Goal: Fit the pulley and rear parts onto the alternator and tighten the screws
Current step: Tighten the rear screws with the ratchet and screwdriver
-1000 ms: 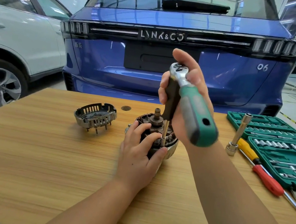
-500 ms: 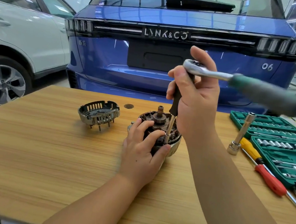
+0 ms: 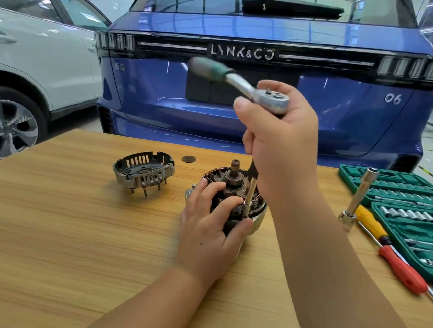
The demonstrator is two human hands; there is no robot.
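Right hand (image 3: 279, 138): grip closed round the ratchet (image 3: 268, 97) head and upright extension; green handle pointed up-left, blurred. Left hand (image 3: 208, 229): alternator (image 3: 234, 187) held by curled fingers, shaft upward, stood mid-bench (image 3: 56, 227). Rear cover (image 3: 144, 169) lies apart, left.
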